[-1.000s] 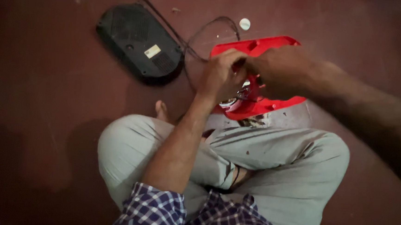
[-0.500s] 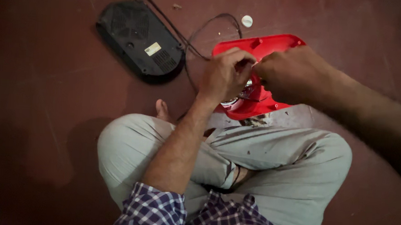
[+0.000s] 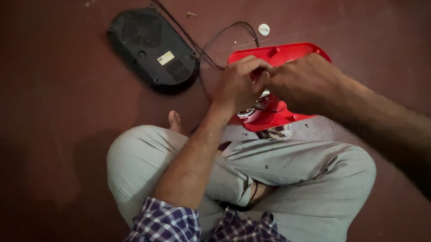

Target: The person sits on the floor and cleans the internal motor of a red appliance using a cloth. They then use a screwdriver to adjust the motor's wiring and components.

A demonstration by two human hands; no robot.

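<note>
A red plastic casing (image 3: 279,55) lies on the floor in front of my crossed legs, with metal and wire parts showing inside it below my hands. My left hand (image 3: 238,85) is over the casing's left side, fingers pinched together at its middle. My right hand (image 3: 305,81) comes in from the right and meets the left, fingers curled over the same spot. What the fingers pinch is hidden between the two hands.
A black oval appliance base (image 3: 152,47) with vents and a small label lies at upper left, its black cable (image 3: 220,36) looping toward the red casing. A small white round cap (image 3: 264,29) sits on the dark red floor beyond the casing. Small debris lies on my grey trousers (image 3: 292,165).
Both hands have stayed together over the red casing, shifting only slightly. The view has drifted a little.
</note>
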